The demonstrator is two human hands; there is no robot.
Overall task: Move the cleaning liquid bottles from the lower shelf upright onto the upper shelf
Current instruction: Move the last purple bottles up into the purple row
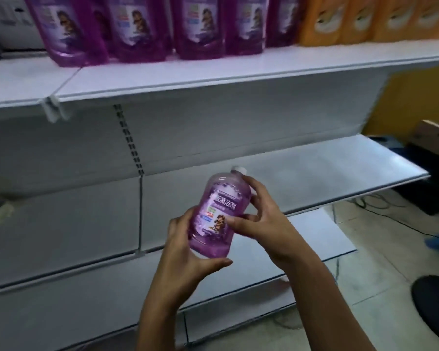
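1. We see a small clear plastic bottle of purple cleaning liquid [214, 214] with a white screw cap [238, 170], held in the air in front of the white metal shelving, above the lower shelf [327, 173] and well below the upper shelf [213, 74].
2. The bottle stands nearly upright, its cap tilted slightly to the right, its printed label with a cartoon figure facing us.
3. Our left hand [188, 252] grasps the bottle's base: the thumb curls under the bottom edge and the fingers wrap the left side.
4. Our right hand [261, 219] grasps the bottle from the right: the thumb presses on the label and the fingers curve round the shoulder just below the cap.
5. On the upper shelf a row of large purple liquid bottles [134, 29] stands upright towards the back, their tops cut off by the frame.
6. Just to the right of them on the same shelf stand orange bottles [340, 19], also upright.
7. A clear plastic price-tag clip [52, 107] hangs on the upper shelf's front edge at the left.
8. A slotted metal upright [129, 140] runs down the back panel between the two shelves.
9. At the far right we make out a brown cardboard box [433, 138], dark cables on the tiled floor [380, 269], and a black rounded object [433, 307], too cropped to identify.
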